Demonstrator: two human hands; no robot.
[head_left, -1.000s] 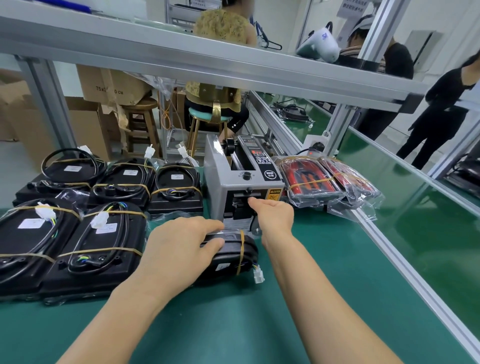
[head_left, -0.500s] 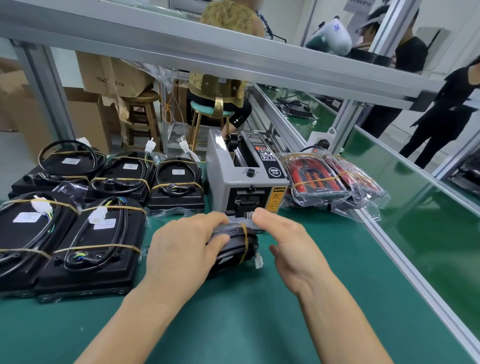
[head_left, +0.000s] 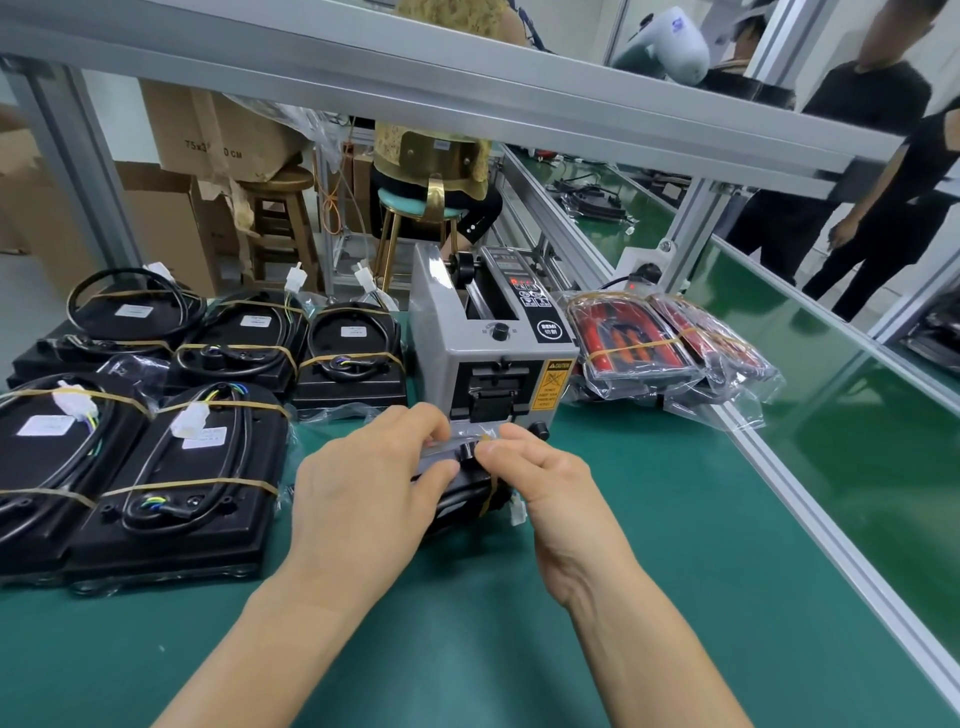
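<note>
Laying one clear tape strip (head_left: 457, 445) onto the black unit (head_left: 462, 501): the strip is pinched at either end by left hand (head_left: 363, 499) and right hand (head_left: 540, 478), fingers curled on it, just above the unit's far edge. The unit lies on the table (head_left: 675, 545), directly before the tape dispenser (head_left: 493, 358).

Advised: hold the strip taut and level, then press from the middle outward.

Count: one dispenser; five banded black units (head_left: 208, 467) at left, three rear, two front; at least two bagged red packs (head_left: 634, 348) at right.
</note>
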